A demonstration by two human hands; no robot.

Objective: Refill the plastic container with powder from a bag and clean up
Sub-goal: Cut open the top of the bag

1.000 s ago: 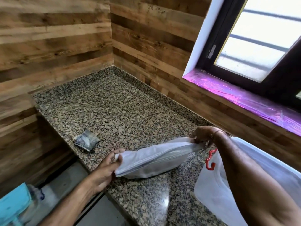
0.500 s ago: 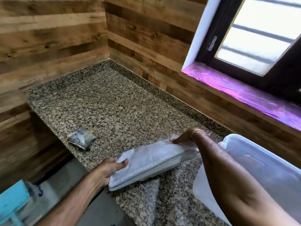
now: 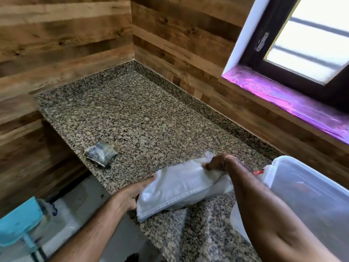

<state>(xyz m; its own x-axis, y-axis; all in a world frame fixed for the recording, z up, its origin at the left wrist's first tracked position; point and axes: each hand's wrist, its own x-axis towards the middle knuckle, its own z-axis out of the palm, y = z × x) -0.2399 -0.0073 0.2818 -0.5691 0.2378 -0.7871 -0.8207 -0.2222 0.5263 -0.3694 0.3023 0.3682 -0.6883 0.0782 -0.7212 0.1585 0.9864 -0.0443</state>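
White bag (image 3: 181, 188) flat on granite counter (image 3: 143, 120), 6 o'clock edge; plastic container (image 3: 309, 195) at 3 o'clock. My left hand (image 3: 130, 195) curls round its near end and my right hand (image 3: 217, 163) pinches the far end. Best to keep it taut and flatten it slowly, so leftover powder stays inside.

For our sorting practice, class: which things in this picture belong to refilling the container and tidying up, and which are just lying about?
In the job:
white bag, gripped at its ends by left hand and right hand
plastic container beside it

Lying about:
small crumpled packet on the granite counter
blue object below the counter edge
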